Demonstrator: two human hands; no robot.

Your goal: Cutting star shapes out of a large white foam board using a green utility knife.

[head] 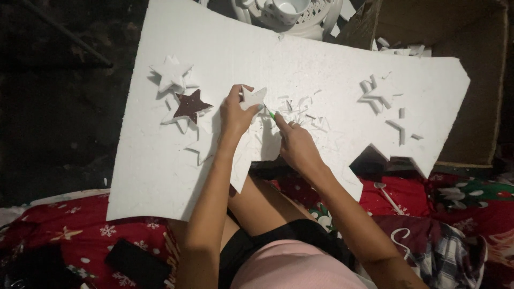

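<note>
The left hand (235,115) pinches a small white foam star (252,97) between thumb and fingers, its grip closed on the star's lower left edge, so most of the star stands clear above and to the right of the fingertips. The right hand (295,145) is closed around a thin green-tipped cutter (272,115), whose tip sits just below and right of the star, very near it; whether they touch cannot be told. Both hands work over a large white foam sheet (321,80) lying across the person's lap. Loose foam shavings (308,115) lie scattered just right of the hands. Further left on the sheet rest a white cut-out star (172,74) and a dark brown star (190,105). A red patterned blanket (80,235) lies underneath, with a black phone (136,262) on it.
</note>
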